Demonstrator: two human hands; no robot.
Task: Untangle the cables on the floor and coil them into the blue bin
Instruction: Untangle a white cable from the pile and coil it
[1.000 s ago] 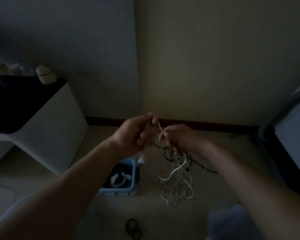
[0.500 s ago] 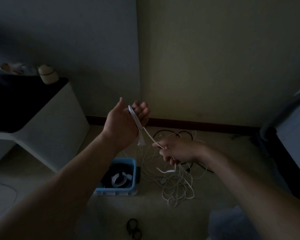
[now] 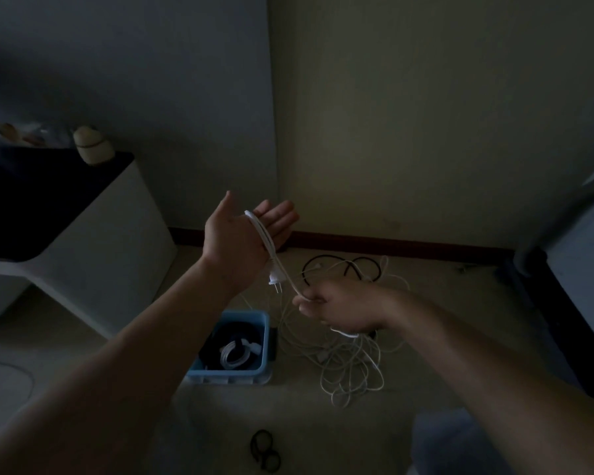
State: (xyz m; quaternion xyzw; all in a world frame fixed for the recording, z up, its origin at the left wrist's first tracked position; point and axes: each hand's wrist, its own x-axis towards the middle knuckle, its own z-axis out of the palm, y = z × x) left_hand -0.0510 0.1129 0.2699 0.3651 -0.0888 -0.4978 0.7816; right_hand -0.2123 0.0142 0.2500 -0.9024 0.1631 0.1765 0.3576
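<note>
My left hand (image 3: 244,234) is raised with straight fingers, and a white power cable (image 3: 264,238) loops over its palm, its two-pin plug (image 3: 275,279) dangling below. My right hand (image 3: 336,308) grips the same cable lower down, fingers curled round it. From there the cable drops into a tangle of white cables (image 3: 350,365) on the floor. A black cable (image 3: 343,267) lies behind the tangle near the wall. The blue bin (image 3: 232,373) stands on the floor below my left arm and holds a coiled white cable (image 3: 235,354) and dark coils.
A white cabinet with a dark top (image 3: 66,214) stands at the left, with a small pale object (image 3: 91,145) on it. A small black loop (image 3: 264,450) lies on the floor near me. Dark furniture (image 3: 576,286) fills the right edge.
My left hand rose and its fingers straightened, with the white cable now wrapped over the palm. My right hand moved down and right along the cable.
</note>
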